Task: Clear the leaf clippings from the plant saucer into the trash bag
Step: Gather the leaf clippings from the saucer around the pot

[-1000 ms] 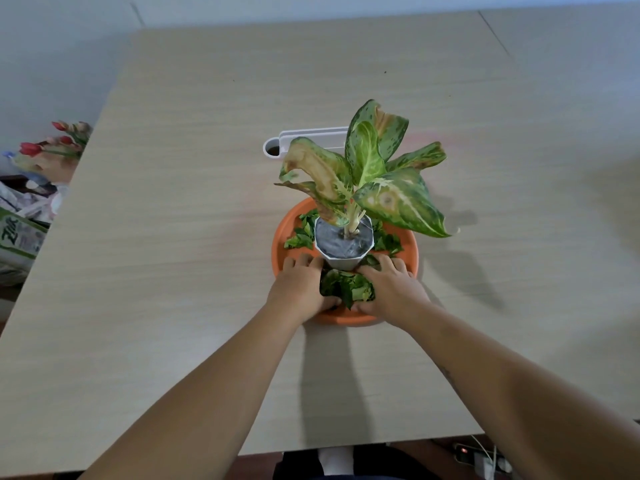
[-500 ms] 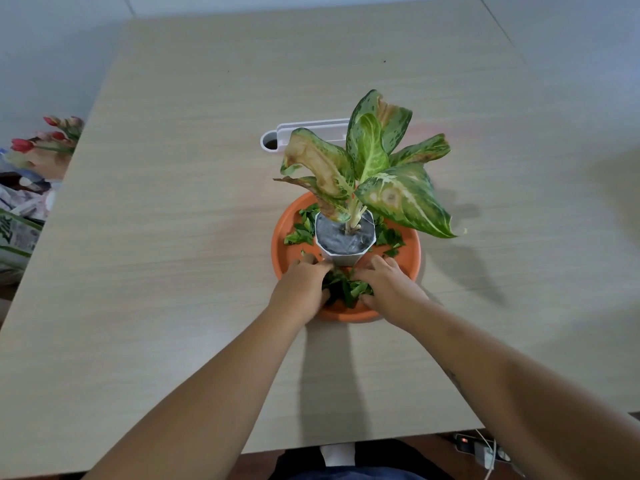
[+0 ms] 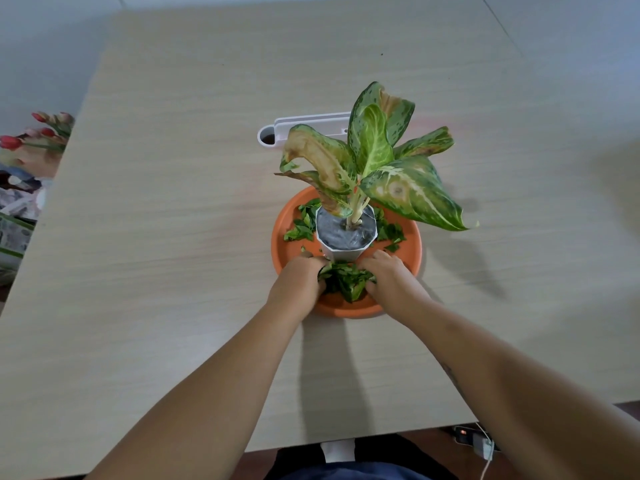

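Left hand (image 3: 298, 278), right hand (image 3: 391, 275) cupped either side of leaf clippings (image 3: 346, 282), fingers curled in round heap at near edge of orange saucer (image 3: 346, 309), just before white pot (image 3: 346, 252). Best squeeze firm, lift straight, mind pot. Scraps beside pot want second pass. Trash bag not in sight.

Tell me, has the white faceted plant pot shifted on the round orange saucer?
No. The white faceted plant pot stands at the same spot in the middle of the round orange saucer.
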A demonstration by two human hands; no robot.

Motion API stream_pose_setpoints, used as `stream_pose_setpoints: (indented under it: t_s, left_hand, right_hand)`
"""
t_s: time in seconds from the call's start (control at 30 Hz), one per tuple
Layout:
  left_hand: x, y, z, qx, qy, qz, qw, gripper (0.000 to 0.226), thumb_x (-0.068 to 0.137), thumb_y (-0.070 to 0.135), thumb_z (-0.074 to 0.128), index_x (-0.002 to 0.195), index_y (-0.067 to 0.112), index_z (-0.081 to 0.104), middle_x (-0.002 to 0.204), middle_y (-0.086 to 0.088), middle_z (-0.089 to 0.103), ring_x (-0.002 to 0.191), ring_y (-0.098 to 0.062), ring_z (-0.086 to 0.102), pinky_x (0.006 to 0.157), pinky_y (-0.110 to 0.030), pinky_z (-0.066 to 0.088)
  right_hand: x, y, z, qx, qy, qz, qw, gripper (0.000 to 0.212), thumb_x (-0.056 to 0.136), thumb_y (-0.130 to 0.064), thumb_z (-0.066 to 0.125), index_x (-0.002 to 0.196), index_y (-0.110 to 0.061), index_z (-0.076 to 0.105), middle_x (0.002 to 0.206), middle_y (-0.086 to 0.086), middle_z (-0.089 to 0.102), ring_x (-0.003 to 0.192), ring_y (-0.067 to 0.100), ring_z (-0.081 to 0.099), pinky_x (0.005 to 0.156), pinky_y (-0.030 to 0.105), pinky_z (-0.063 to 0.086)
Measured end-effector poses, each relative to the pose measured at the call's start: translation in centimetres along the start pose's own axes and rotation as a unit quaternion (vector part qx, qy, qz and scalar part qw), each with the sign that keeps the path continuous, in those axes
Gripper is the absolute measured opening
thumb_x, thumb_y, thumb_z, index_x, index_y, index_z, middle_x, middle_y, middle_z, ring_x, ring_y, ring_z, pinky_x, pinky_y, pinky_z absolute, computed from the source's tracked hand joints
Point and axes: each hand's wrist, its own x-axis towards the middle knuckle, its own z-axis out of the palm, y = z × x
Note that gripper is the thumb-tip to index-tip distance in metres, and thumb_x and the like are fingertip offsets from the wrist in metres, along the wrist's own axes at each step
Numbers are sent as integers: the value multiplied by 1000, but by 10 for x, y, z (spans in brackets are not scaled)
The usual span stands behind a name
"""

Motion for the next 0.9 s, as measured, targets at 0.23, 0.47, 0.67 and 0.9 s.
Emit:
stream_pose_setpoints:
  t_s: [0.23, 0.47, 0.67, 0.9]
  left_hand:
    - [5, -6, -12, -162, 31, -77, 983, 7, 79, 13, 59, 79, 8, 64, 73, -7, 68, 72, -25, 64, 58, -33, 49]
    - [2, -12, -10, -381, 12, -161, 910, 12, 81, 11, 69, 86, 22, 66, 92, 0, 72, 88, -18, 69, 81, -34, 58]
    - [3, -11, -4, -485, -11, -206, 850, 22, 76, 16, 74, 98, 18, 70, 98, -4, 75, 93, -21, 71, 91, -41, 56]
    - [-5, -1, 2, -571, 29, -258, 779, 21, 82, 6, 71, 102, 11, 68, 97, -13, 75, 89, -26, 73, 85, -40, 58]
  right_hand:
    - [-1, -3, -11, 184, 99, 149, 967, 17, 87, -8, 60, 99, -17, 68, 97, 0, 65, 85, 19, 62, 70, 30, 50]
    - [-13, -8, 0, 475, 151, 258, 828, 7, 84, -12, 68, 90, -16, 69, 93, 10, 74, 83, 25, 73, 77, 43, 60]
    - [-19, -11, -1, 615, 154, 279, 721, 13, 87, -8, 64, 101, -8, 67, 97, 13, 75, 88, 27, 73, 84, 45, 58]
    - [-21, -2, -18, 693, 133, 261, 658, 17, 90, -6, 60, 106, -4, 63, 102, 15, 73, 95, 26, 70, 85, 39, 56]
